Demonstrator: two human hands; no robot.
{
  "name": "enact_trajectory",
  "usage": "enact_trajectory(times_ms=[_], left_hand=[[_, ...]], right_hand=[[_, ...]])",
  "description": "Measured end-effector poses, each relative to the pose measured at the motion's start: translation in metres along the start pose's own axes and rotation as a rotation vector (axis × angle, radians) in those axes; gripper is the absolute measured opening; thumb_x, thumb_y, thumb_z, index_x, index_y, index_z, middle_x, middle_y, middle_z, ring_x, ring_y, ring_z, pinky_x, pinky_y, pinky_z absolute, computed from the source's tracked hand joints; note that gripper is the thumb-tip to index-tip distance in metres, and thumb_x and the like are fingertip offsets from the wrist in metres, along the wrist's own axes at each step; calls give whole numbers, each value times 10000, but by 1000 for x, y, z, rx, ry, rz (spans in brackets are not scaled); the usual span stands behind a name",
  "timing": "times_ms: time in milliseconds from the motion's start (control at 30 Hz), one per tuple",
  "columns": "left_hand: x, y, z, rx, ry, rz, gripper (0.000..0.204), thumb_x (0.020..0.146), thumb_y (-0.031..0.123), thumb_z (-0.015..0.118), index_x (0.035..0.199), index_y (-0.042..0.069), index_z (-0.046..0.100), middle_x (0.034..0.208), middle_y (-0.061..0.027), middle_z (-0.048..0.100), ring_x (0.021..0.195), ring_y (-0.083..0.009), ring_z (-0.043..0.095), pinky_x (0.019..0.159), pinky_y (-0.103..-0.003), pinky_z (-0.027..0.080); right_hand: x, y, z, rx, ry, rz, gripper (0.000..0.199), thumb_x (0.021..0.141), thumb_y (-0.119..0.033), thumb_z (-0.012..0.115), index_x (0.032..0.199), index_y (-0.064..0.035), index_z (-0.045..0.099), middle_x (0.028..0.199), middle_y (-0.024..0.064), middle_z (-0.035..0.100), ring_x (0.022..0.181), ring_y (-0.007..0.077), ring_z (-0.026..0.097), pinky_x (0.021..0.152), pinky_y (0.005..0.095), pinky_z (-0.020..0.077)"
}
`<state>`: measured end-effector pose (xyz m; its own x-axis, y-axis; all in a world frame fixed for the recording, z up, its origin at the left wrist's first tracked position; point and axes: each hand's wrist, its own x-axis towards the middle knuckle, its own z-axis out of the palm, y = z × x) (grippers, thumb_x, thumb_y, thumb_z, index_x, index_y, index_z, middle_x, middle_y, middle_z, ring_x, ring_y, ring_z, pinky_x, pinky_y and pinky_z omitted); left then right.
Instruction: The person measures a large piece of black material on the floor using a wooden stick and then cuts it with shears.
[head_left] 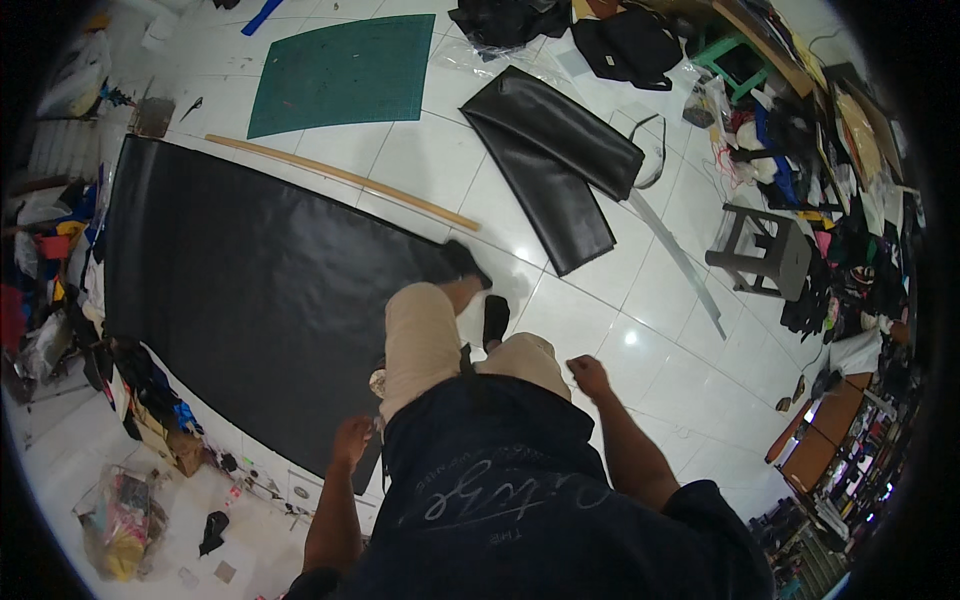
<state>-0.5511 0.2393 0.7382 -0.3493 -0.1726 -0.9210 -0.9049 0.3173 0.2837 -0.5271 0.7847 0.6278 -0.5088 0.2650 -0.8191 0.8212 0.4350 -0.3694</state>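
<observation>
My left hand [352, 440] hangs beside my left thigh with its fingers curled. It is over the near edge of a wide sheet of black leather-like material [240, 240] spread on the floor; what the fingers hold, if anything, I cannot make out. To the right of my right thigh is my right hand [588, 375], its fingers closed with nothing visible in them. One foot in a dark sock [466, 264] is at the sheet's right edge, and the other foot [495, 318] stands on the tiles. A folded black piece of similar material [550, 160] lies ahead.
Along the sheet's far edge lies a wooden stick [345, 182]. Beyond is a green cutting mat [345, 75]. To the right are a long metal ruler [680, 262] and a grey stool [765, 252]. Cluttered piles [60, 260] line both sides; a plastic bag [125, 525] sits near left.
</observation>
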Motion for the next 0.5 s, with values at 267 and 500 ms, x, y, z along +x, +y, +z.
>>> enact_trajectory(times_ms=[267, 500], left_hand=[[74, 84, -18, 387, -39, -323, 481, 967, 438, 533, 1265, 65, 593, 1194, -156, 624, 1044, -268, 619, 859, -399, 496], [153, 435, -92, 179, 148, 80, 533, 991, 388, 501, 1390, 35, 492, 1439, -181, 481, 1314, -323, 467, 1097, -404, 361]], right_hand=[[99, -92, -49, 13, -43, -82, 363, 892, -333, 642, 1061, -14, 675, 933, 127, 687, 792, 228, 639, 675, 359, 504], [192, -263, -143, 382, 87, 227, 289, 913, -295, 651, 1042, -41, 602, 812, 55, 627, 599, 144, 592, 454, 271, 438]])
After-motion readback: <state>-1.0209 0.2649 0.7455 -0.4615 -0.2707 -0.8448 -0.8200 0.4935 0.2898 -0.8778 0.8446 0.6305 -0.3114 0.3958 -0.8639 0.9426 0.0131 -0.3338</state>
